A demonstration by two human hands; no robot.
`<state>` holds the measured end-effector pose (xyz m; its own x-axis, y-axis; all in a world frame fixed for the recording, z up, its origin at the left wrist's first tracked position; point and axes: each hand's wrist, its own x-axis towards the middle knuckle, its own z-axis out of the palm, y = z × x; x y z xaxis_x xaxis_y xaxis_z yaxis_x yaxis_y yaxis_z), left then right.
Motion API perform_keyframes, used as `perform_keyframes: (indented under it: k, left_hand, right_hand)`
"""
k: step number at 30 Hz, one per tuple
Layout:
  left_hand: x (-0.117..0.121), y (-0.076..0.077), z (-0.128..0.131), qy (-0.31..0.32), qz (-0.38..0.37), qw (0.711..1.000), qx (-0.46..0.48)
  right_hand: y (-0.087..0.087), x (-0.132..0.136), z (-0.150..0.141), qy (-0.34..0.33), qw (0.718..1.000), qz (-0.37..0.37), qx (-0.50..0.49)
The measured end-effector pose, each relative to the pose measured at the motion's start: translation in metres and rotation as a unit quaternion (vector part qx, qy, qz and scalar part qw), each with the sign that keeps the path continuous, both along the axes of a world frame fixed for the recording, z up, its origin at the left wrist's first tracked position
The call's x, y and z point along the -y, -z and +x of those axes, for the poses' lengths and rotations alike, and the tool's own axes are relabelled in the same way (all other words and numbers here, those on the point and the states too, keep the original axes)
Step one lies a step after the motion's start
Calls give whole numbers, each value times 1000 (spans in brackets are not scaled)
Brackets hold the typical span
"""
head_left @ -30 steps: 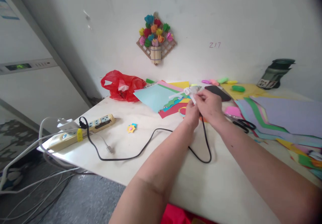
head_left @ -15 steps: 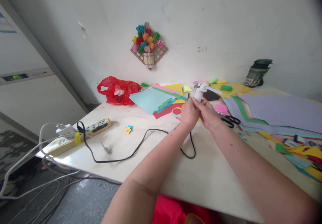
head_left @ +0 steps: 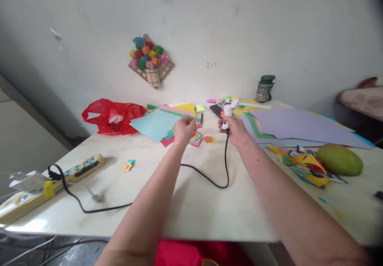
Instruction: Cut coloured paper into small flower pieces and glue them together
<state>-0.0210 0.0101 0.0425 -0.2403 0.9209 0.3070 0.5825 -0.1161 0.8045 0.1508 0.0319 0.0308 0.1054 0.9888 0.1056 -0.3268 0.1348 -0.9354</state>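
My right hand (head_left: 235, 129) is wrapped round the handle of a white hot glue gun (head_left: 229, 112), with a white glue stick (head_left: 255, 105) jutting out to the right. From the handle's bottom a black cord (head_left: 226, 158) loops across the table to the power strip (head_left: 89, 163). My left hand (head_left: 184, 131) hovers apart from the gun, over small coloured paper pieces (head_left: 196, 139). Its fingers are curled closed, and what they hold, if anything, is hidden. An orange paper cut-out (head_left: 209, 139) lies between the two hands.
Light blue paper (head_left: 155, 124) and a red plastic bag (head_left: 115, 116) lie at the back left. Purple sheets (head_left: 299, 124), paper scraps (head_left: 311, 166) and a green mango-like fruit (head_left: 339, 159) are to the right. A dark bottle (head_left: 265, 88) stands by the wall. A small paper flower (head_left: 127, 165) lies front left.
Both hands were together on the glue gun; my left hand has let go and moved left. The right hand keeps the gun, its stick now pointing right. The view has turned right.
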Motion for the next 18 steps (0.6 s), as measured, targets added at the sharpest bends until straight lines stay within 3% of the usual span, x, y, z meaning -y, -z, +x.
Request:
perform_keyframes:
  k: [3,6,8,11,13,15,18]
  left_hand:
    - [-7,6,-12,-62,-55,996,-9]
    - [-6,16,-10,-65,-84,993,-47]
    - [-4,21,-5,-57,-99,991,-74]
    - [-3,23,-3,-47,-142,983,-103]
    - [-4,24,-6,-33,-171,977,-125]
    - [-7,24,-11,-11,-188,970,-153]
    - [-8,28,-16,1,-195,964,-183]
  right_hand:
    - [1,-2,5,17,999,20,32]
    - [7,-7,9,52,983,34,171]
    - [13,-11,14,81,941,49,326]
    - [19,-15,20,94,824,63,556]
    - [22,-16,23,76,761,64,641]
    - [25,-17,24,47,729,68,679]
    - [30,-19,24,34,704,63,707]
